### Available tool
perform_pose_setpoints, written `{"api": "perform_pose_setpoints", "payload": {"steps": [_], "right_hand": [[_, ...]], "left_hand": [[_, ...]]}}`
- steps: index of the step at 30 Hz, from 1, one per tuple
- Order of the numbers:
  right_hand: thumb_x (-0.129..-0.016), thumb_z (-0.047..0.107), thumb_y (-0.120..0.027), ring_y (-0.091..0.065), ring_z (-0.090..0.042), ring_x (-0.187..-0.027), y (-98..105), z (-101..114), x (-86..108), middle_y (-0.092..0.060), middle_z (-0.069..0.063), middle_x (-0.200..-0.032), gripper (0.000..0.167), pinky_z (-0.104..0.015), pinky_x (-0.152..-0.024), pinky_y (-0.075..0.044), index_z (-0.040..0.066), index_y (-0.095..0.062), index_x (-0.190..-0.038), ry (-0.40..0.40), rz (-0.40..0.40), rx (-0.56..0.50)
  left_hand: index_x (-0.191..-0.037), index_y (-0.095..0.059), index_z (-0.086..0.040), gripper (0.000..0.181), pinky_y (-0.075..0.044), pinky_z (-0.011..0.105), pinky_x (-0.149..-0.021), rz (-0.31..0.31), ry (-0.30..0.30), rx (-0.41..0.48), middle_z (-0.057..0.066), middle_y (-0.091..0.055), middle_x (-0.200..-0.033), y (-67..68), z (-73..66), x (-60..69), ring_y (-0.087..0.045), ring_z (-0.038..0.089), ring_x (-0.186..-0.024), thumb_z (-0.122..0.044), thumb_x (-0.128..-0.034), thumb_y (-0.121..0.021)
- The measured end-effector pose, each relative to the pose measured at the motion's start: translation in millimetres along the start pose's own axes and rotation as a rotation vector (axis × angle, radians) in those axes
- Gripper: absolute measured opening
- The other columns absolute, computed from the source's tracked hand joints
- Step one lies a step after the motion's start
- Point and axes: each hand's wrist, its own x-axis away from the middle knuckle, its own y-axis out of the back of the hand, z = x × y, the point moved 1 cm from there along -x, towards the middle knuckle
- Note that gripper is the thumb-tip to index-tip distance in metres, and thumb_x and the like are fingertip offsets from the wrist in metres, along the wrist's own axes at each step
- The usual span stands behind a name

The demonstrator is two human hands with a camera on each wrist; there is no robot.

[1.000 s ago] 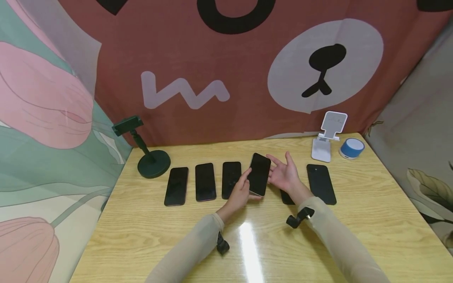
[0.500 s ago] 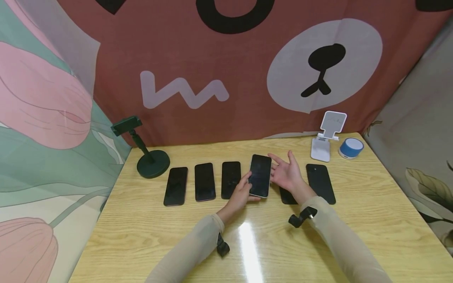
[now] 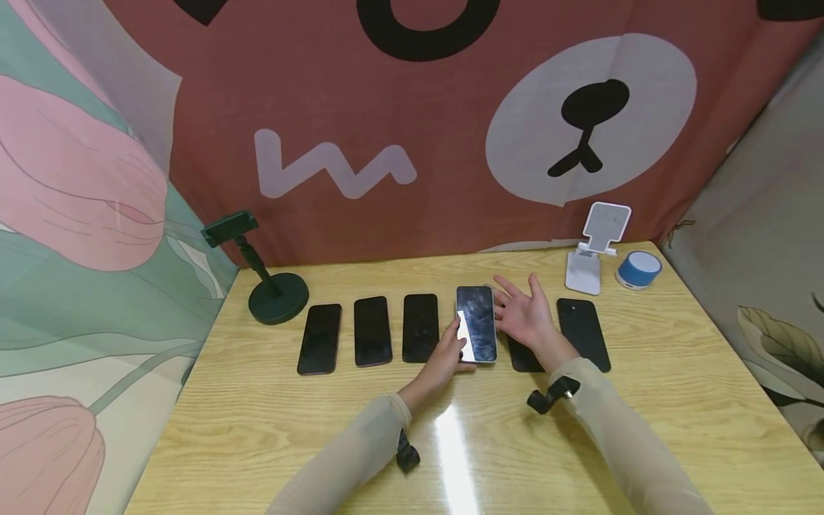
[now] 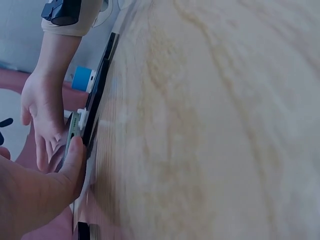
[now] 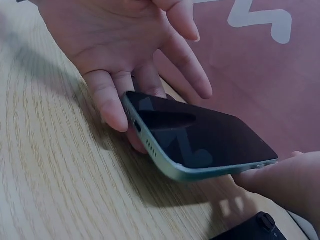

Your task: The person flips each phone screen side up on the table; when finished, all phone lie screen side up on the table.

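a dark green, round-based stand (image 3: pixel 279 300), then three black rectangular phones (image 3: pixel 373 331). the left hand (image 3: pixel 439 363) pinches a black-screened, pale-green-edged phone (image 3: pixel 479 325) by its left side, just above the pale wooden table (image 3: pixel 238 443); beside that phone's right edge, the right hand (image 3: pixel 526 318) spreads its fingers; farther right lies a plain black slab-shaped phone (image 3: pixel 583 335).

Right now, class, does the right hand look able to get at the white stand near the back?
Probably yes. The left hand holds the phone, the right hand looks open, and only bare tabletop seems to lie between it and the white stand.
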Motion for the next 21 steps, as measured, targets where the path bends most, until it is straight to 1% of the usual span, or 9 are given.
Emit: {"api": "perform_pose_setpoints", "payload": {"steps": [3, 4, 8, 11, 13, 15, 19, 21], "right_hand": [[-0.088, 0.074, -0.015, 0.012, -0.030, -0.143, 0.9, 0.5, 0.7, 0.013, -0.002, -0.158, 0.084, -0.053, -0.111, 0.008, 0.024, 0.005, -0.153, 0.010, 0.001, 0.022], [-0.088, 0.073, -0.016, 0.012, -0.029, -0.143, 1.0, 0.6, 1.1, 0.012, -0.002, -0.159, 0.084, -0.053, -0.111, 0.008, 0.024, 0.004, -0.153, 0.010, -0.003, 0.027], [-0.089, 0.073, -0.017, 0.020, -0.027, -0.141, 2.7, 0.2, 1.8, 0.015, -0.002, -0.158, 0.084, -0.054, -0.109, 0.013, 0.023, 0.006, -0.153, 0.009, 0.005, 0.040], [-0.089, 0.073, -0.016, 0.025, -0.026, -0.139, 3.9, 0.0, 2.6, 0.015, -0.002, -0.158, 0.084, -0.053, -0.107, 0.017, 0.024, 0.006, -0.153, 0.007, 0.003, 0.043], [-0.089, 0.073, -0.017, 0.028, -0.025, -0.138, 4.4, 0.1, 3.0, 0.016, -0.001, -0.158, 0.084, -0.053, -0.106, 0.019, 0.024, 0.006, -0.153, 0.006, 0.004, 0.040], [-0.089, 0.073, -0.018, 0.028, -0.025, -0.138, 4.9, 0.4, 3.2, 0.017, -0.002, -0.157, 0.084, -0.053, -0.106, 0.020, 0.024, 0.007, -0.152, 0.007, 0.011, 0.032], [-0.089, 0.072, -0.023, 0.031, -0.026, -0.136, 6.1, 1.7, 4.0, 0.021, -0.003, -0.156, 0.085, -0.053, -0.106, 0.021, 0.024, 0.008, -0.152, 0.016, 0.063, 0.033], [-0.089, 0.072, -0.027, 0.033, -0.027, -0.135, 5.7, 1.9, 5.2, 0.020, -0.004, -0.156, 0.085, -0.053, -0.106, 0.021, 0.024, 0.004, -0.152, 0.021, 0.091, 0.044]], "left_hand": [[-0.152, -0.012, -0.008, 0.057, -0.053, 0.042, -0.080, 0.003, 0.005, 0.016, 0.023, -0.007, -0.155, -1.7, 0.2, 0.0, -0.043, 0.039, -0.123, -0.018, -0.1003, -0.034], [-0.152, -0.012, -0.008, 0.058, -0.053, 0.042, -0.080, 0.000, 0.010, 0.024, 0.023, -0.007, -0.155, -2.0, 0.5, 0.1, -0.044, 0.040, -0.123, -0.019, -0.1001, -0.034], [-0.153, -0.008, -0.010, 0.058, -0.052, 0.043, -0.083, 0.022, 0.010, 0.008, 0.017, -0.003, -0.157, -2.2, 1.5, 0.9, -0.031, 0.037, -0.133, -0.022, -0.1014, -0.033], [-0.153, -0.005, -0.010, 0.059, -0.051, 0.043, -0.085, 0.034, 0.008, -0.022, 0.013, -0.001, -0.158, -1.9, 0.5, 1.6, -0.026, 0.035, -0.137, -0.024, -0.1021, -0.031], [-0.153, -0.004, -0.011, 0.059, -0.050, 0.043, -0.086, 0.032, 0.011, -0.034, 0.013, -0.002, -0.158, -1.9, -0.6, 2.1, -0.026, 0.034, -0.137, -0.024, -0.1021, -0.030], [-0.153, -0.003, -0.011, 0.059, -0.049, 0.044, -0.087, 0.030, 0.008, -0.035, 0.014, 0.000, -0.158, -2.1, -1.6, 2.5, -0.022, 0.035, -0.138, -0.024, -0.1023, -0.030], [-0.153, -0.003, -0.014, 0.059, -0.049, 0.047, -0.087, 0.019, 0.010, -0.030, 0.017, 0.000, -0.157, -3.2, -1.9, 2.5, -0.014, 0.038, -0.140, -0.023, -0.1023, -0.032], [-0.153, -0.003, -0.014, 0.060, -0.048, 0.047, -0.087, 0.013, 0.011, -0.027, 0.017, 0.000, -0.157, -3.5, -1.9, 2.1, -0.012, 0.038, -0.141, -0.023, -0.1021, -0.032]]}}
